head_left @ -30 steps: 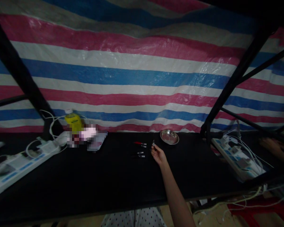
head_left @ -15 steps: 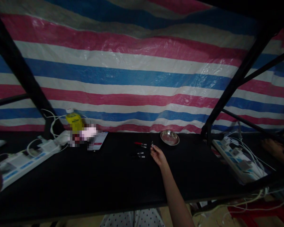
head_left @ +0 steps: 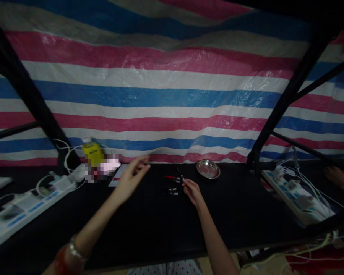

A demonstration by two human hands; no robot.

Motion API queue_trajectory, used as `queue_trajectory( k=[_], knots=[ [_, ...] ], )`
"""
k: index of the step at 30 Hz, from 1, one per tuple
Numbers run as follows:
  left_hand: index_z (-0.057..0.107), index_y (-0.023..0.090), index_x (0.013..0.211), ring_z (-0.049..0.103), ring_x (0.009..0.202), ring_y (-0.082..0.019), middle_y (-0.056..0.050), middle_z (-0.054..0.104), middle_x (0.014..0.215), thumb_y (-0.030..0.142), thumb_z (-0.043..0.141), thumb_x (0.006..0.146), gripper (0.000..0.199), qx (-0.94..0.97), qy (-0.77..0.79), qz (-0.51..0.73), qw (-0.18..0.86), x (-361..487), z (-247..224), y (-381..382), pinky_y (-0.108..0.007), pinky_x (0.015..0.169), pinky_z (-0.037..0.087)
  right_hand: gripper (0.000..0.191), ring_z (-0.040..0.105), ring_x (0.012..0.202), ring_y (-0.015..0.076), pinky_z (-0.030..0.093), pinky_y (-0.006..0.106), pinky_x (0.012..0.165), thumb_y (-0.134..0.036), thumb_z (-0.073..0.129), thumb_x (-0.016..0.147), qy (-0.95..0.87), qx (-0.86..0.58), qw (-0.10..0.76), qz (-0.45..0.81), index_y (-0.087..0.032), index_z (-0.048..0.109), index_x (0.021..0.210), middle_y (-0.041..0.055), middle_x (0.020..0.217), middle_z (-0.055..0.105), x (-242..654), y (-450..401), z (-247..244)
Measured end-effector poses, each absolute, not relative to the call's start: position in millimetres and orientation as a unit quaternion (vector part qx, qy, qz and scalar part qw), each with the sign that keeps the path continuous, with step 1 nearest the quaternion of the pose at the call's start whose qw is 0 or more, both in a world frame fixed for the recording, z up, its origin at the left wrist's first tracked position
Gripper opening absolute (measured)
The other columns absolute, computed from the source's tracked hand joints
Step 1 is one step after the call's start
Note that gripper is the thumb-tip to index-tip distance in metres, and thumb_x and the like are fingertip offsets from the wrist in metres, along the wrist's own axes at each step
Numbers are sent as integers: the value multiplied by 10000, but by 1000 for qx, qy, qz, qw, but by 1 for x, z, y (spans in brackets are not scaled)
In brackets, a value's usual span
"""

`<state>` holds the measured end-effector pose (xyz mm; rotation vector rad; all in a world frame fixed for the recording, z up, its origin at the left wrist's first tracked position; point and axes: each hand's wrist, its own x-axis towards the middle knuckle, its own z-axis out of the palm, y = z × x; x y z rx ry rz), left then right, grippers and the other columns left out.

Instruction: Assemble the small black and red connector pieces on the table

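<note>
The right hand (head_left: 192,191) is closed in a pinch on a small dark probe (head_left: 180,173), which sticks up and away from the fingertips, tilted toward the far edge of the bench (head_left: 149,225). The probe is off the surface, just right of three like pieces lying near the middle of the bench toward its far edge: a red clip (head_left: 172,177) and, nearer the person, two dark clips (head_left: 171,191) side by side. None of them touches the hand.

The left hand (head_left: 131,176) is in the air, open, fingers stretched loosely toward the far edge. It holds nothing and hovers above the bench near a white card (head_left: 116,179), left of the clips.

By the look of it, the step in hand is picking up small parts one at a time, with one piece already lifted and the free hand coming in to help or to take another. A fine fingertip grip would be needed, since the pieces are thin and lie flat on dark cloth in poor light.

A steel dish (head_left: 208,169) sits right of the clips by the far edge. A yellow bottle (head_left: 92,152) stands at the far left, with a power strip (head_left: 28,200) along the left edge and another strip (head_left: 298,194) on the right.
</note>
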<state>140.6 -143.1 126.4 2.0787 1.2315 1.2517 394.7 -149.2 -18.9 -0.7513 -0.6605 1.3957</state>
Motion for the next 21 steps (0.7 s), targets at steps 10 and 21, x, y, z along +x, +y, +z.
queue_trajectory(
  k=[10, 21],
  knots=[
    [525, 297, 1209, 513, 1100, -193, -48, 482, 1240, 242, 533, 806, 406, 823, 359, 340, 280, 206, 32, -114, -354, 907, 463, 302, 415, 392, 38, 254, 181, 378, -370, 768, 605, -346, -374, 614, 603, -145, 669, 779, 7, 620, 612, 388, -151, -20],
    [673, 238, 891, 586, 889, -201, -41, 648, 905, 369, 586, 768, 199, 782, 436, 363, 256, 194, -1, -98, -380, 845, 449, 337, 403, 442, 59, 279, 202, 424, -382, 663, 652, -315, -391, 673, 543, -159, 662, 905, -14, 637, 540, 395, -141, -25]
  ],
)
